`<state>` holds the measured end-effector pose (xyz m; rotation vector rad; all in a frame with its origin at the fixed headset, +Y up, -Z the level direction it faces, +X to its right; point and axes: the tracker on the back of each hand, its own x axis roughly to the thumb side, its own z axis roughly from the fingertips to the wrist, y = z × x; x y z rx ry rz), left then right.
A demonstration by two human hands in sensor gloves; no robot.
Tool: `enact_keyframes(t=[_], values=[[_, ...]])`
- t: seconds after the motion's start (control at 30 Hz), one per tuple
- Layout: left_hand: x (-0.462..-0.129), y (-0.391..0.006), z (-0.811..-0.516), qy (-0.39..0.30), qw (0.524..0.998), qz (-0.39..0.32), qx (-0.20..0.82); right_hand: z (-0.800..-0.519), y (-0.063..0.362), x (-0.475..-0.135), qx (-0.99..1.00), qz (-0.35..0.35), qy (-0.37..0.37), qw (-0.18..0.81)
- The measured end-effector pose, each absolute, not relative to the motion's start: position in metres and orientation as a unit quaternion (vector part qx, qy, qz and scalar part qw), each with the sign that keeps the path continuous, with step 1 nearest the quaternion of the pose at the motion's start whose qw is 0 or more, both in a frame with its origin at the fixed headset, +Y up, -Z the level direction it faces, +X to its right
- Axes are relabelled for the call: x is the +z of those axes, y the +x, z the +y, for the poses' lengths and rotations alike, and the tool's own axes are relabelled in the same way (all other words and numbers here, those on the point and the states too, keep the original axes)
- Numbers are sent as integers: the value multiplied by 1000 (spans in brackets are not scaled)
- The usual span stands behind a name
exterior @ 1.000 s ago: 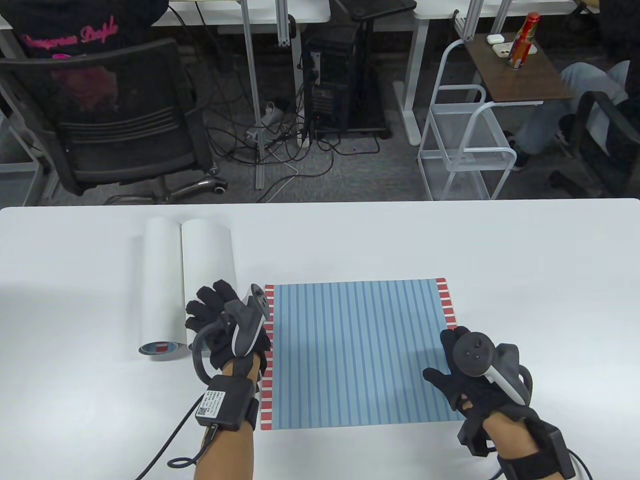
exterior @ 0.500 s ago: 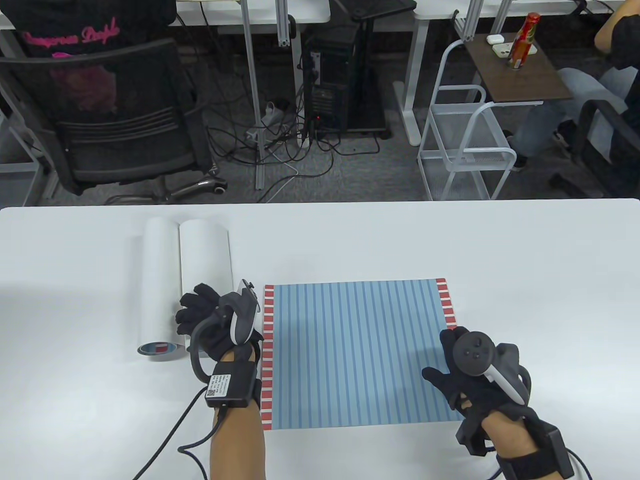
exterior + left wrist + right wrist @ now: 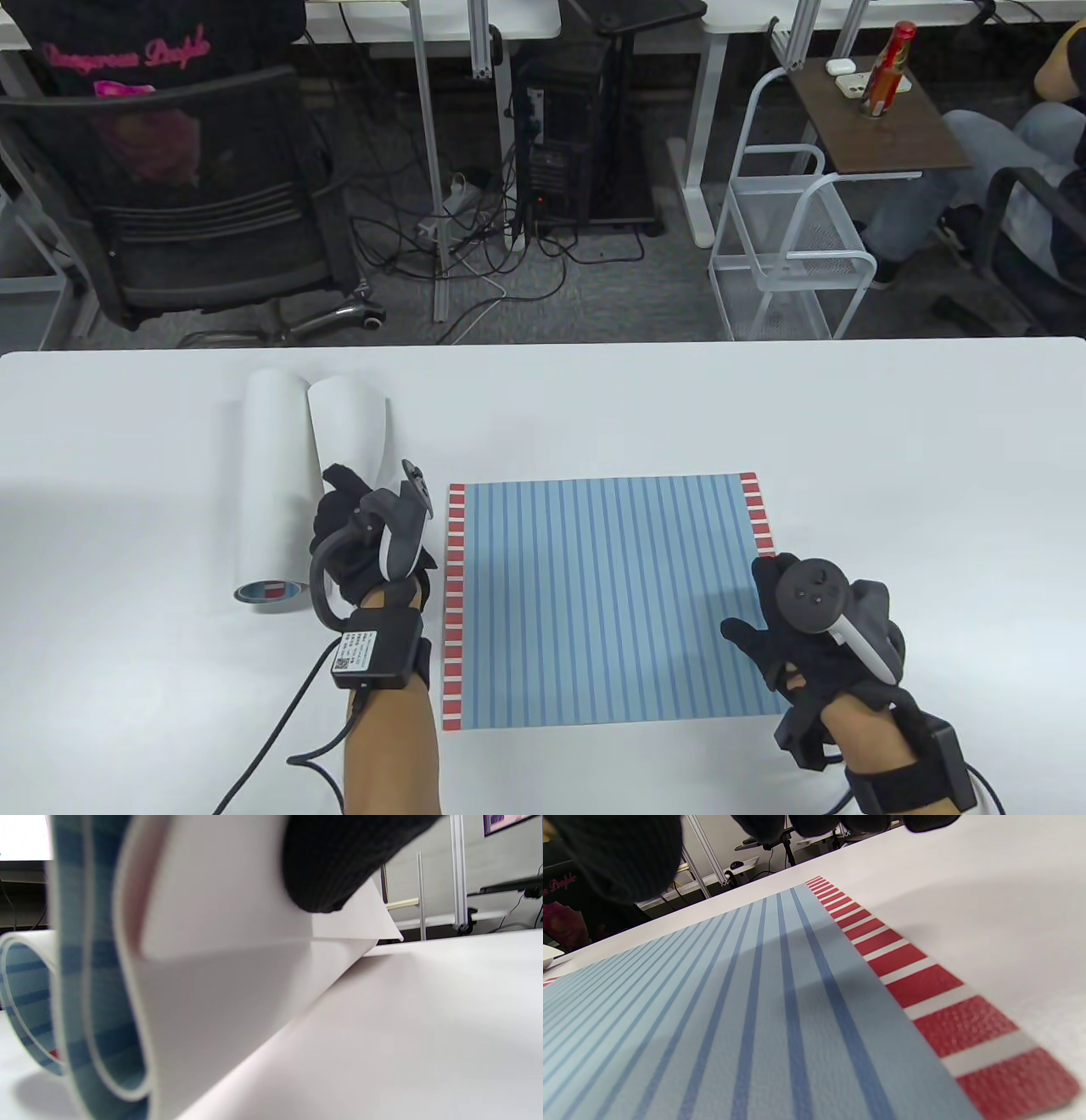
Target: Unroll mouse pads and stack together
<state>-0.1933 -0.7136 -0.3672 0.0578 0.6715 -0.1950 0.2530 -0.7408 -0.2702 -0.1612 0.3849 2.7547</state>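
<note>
A flat blue-striped mouse pad with red-and-white end bands lies in the middle of the white table. Two rolled pads, white side out, lie at the left. My left hand grips the near end of the right roll, which now lies slanted. The left roll lies beside it, untouched. In the left wrist view the held roll fills the frame with a gloved finger on top. My right hand rests, fingers spread, on the flat pad's right edge.
Past the table's far edge stand an office chair, a computer tower with cables, a white wire cart and a small side table with a bottle. A person sits at the far right.
My left hand has moved from the flat pad's left edge onto the right roll and gripped it; that roll's near end has shifted and slanted. My right hand has barely moved.
</note>
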Motion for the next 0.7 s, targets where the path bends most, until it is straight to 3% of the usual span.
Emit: enact_keyframes(t=[0.33,0.7], values=[[-328,-166,-677,81,963,255,36,-742,253,-270,973,138,-55,179],[-281,-134,-663,66,960,143,232,-740,239,-268,963,146,-35,226]])
